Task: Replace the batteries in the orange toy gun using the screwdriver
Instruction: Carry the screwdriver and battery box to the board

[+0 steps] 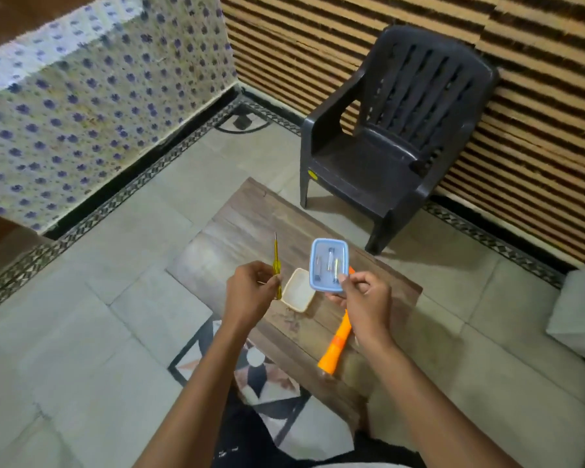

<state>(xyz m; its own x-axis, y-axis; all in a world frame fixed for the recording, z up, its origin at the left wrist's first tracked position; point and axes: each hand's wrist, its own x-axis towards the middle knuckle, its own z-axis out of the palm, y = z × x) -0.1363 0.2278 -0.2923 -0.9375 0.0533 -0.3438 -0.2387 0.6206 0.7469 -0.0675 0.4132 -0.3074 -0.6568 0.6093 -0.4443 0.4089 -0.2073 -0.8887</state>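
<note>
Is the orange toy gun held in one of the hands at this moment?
No, the orange toy gun lies on the wooden table, while the left hand holds the screwdriver and the right hand holds the blue lid.

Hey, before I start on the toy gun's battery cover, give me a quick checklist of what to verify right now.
1. Screwdriver in hand: ok, the left hand grips its yellow handle, tip pointing away.
2. Right hand free: not ok, it holds the blue-rimmed box.
3. New batteries ready: cannot tell; small cylinders show in the box, type unclear.
4. Orange toy gun within reach: ok, lying on the wooden table under the right hand.
5. Tray for screws: ok, the cream dish sits on the table.
</note>
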